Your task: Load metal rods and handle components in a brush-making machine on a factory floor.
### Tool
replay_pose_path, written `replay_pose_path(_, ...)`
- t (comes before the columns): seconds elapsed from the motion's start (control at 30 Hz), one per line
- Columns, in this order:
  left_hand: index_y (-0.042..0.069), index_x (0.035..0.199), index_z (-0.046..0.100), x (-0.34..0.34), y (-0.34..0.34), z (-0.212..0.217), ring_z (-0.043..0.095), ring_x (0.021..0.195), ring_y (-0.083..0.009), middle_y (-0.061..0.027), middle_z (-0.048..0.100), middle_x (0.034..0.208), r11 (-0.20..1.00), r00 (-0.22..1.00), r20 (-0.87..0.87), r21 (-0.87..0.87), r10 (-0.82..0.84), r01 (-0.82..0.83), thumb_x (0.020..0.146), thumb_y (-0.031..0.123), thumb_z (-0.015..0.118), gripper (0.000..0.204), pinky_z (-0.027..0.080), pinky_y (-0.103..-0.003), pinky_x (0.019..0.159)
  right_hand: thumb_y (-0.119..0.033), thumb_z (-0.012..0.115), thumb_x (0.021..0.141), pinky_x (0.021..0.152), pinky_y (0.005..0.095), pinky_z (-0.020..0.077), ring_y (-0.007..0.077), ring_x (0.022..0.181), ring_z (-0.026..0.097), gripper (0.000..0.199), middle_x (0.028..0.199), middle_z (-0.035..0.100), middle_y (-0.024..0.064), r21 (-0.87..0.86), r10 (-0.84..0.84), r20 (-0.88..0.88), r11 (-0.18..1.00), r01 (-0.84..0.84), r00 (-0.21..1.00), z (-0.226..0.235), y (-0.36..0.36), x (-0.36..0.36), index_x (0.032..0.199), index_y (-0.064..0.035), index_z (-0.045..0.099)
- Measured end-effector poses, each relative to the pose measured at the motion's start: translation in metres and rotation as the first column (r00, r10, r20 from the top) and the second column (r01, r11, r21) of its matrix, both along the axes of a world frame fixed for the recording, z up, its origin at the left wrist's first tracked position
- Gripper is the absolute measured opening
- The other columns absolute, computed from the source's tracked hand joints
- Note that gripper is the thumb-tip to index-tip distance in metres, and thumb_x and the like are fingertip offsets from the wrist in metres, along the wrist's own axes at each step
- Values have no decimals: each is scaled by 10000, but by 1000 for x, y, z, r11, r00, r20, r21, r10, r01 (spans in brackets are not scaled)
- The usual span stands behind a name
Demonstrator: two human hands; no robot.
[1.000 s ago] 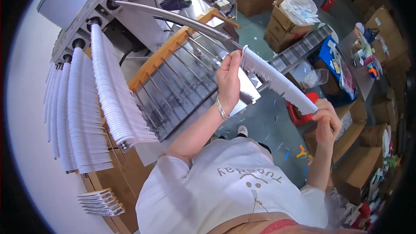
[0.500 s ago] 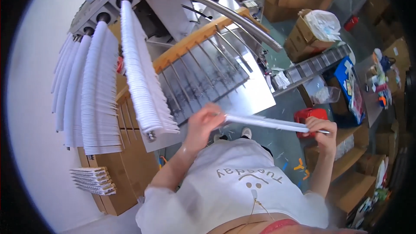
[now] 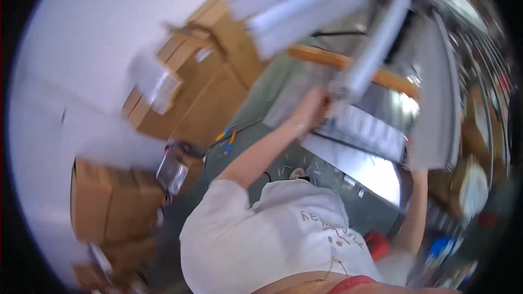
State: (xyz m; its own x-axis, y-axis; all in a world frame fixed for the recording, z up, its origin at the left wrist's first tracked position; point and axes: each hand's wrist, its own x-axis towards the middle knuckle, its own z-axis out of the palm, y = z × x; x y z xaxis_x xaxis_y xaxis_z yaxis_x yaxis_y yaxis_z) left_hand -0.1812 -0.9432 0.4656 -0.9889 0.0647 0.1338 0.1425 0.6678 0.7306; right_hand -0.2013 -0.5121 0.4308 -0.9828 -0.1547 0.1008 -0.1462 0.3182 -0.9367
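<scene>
Cardboard boxes (image 3: pixel 180 103) blur at left; left hand (image 3: pixel 313 109) grips white stack (image 3: pixel 376 49) centre-top; right hand (image 3: pixel 415 155) fingers unclear

two hands (image 3: pixel 313 110), several cardboard boxes (image 3: pixel 180 98)

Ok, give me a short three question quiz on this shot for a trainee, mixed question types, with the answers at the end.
1. True or false: the left hand is at the lower end of a long white stack slanting up to the right.
2. Multiple choice: left of the person's left arm stand A) brown cardboard boxes, B) blue drums, C) green crates.
3. Fill in: the person's shirt is ____ in colour.

Key: 1 true; 2 A, the cardboard boxes; 3 white. The picture is motion-blurred, and the right hand is too smeared to tell its grip.
</scene>
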Motion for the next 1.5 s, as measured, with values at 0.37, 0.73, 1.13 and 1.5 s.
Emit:
replay_pose_path(0.37, 101, 1151, 506, 36, -46, 100, 558, 775, -163, -70, 576, 943, 113, 959, 225, 972, -173, -208, 934, 410, 478, 378, 491, -310, 675, -425, 425, 952, 993, 378, 391, 270, 1218, 453, 584, 1367, 429, 160, -766, -187, 378, 487, 420, 907, 118, 60, -22, 1343, 9, 403)
replay_pose_path(0.73, 79, 1135, 528, 25, -49, 154, 581, 743, -182, -108, 619, 995, 32, 993, -5, 999, 116, 1, 966, 330, 417, 322, 506, -299, 691, -253, 446, 972, 918, 327, 443, 218, 1054, 554, 360, 1169, 569, 138, -834, 229, 45, 545, -90, 972, 159, 68, -105, 1196, 22, 507)
replay_pose_path(1.13, 29, 1372, 351, 97, -77, 102, 373, 1276, -313, -155, 399, 1382, 278, 809, 266, 951, -524, -132, 969, 370, 370, 528, 287, -438, 1071, -123, 721, 757, 551, 254, 513, 144, 692, 620, 230, 822, 607, 82, -621, -48, 136, 774, 122, 990, 168, -8, 170, 919, -27, 589)
replay_pose_path(1.5, 27, 1371, 348, -9, -106, 68, 360, 1287, -315, -171, 373, 1401, 7, 127, 69, 899, -989, -438, 976, 373, 332, 526, 273, -433, 1079, -197, 781, 721, 465, 230, 413, 85, 600, 533, 361, 781, 612, 8, -245, -108, 424, 942, 228, 899, 100, -191, 389, 1019, -36, 655)
